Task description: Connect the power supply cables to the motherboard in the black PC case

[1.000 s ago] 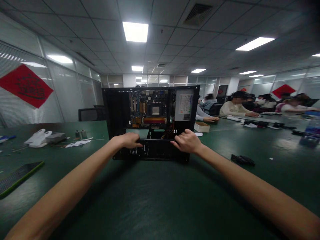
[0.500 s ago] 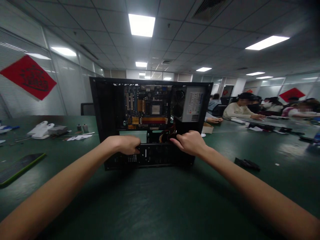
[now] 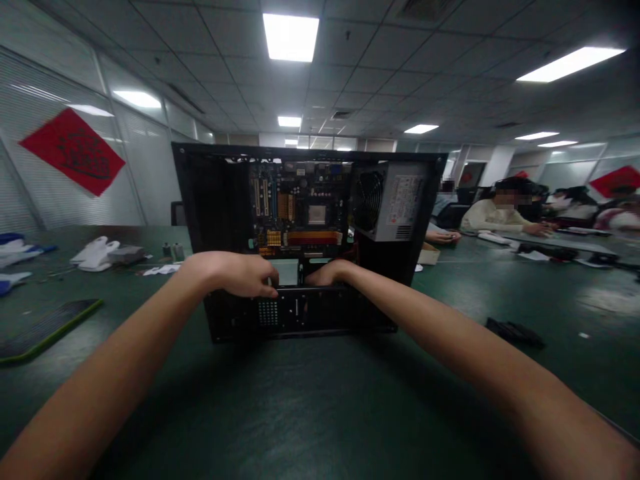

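The person's left hand [image 3: 243, 275] pinches the lower bar [image 3: 290, 289] of the open computer case [image 3: 325, 312] standing just ahead of both hands, while the right hand [image 3: 327, 273] dips behind that bar, its hold hidden and impossible to tell, with the motherboard [image 3: 300, 210] above both and the power supply [image 3: 397, 203] above to the right.

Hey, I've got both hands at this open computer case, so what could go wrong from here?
The right hand reaches in behind the edge of the lower panel, so it might scrape there. The exposed motherboard sits just above both hands and could get knocked. The computer case stands on edge on the table, so a push from the left hand might tip it.
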